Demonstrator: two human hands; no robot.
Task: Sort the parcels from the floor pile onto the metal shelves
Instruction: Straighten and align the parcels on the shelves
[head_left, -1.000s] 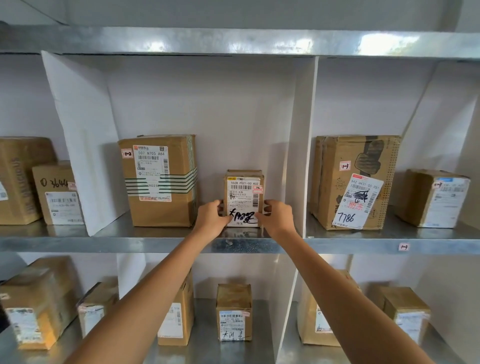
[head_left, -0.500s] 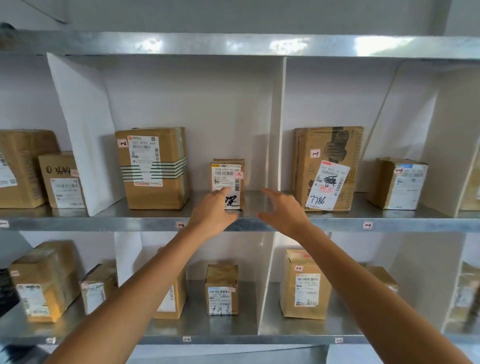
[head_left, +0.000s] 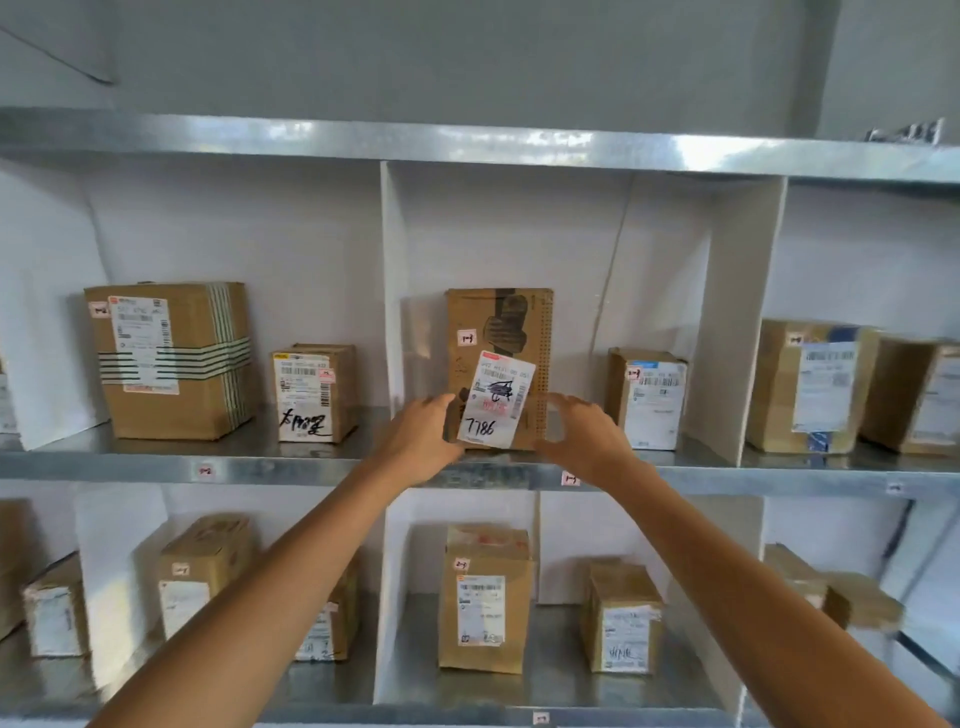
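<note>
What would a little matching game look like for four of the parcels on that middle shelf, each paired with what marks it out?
Things:
1. tall parcel between the hands
2. small parcel left of the divider
3. big parcel at far left
4. parcel right of the right hand

Marks:
A. green and white striped tape around it
B. "7786" handwritten on a tilted label
C. black handwritten scrawl across the label's foot
D. blue strip atop its label

Pairs: 1-B, 2-C, 3-A, 4-D. The left hand is open beside the tall parcel.
</note>
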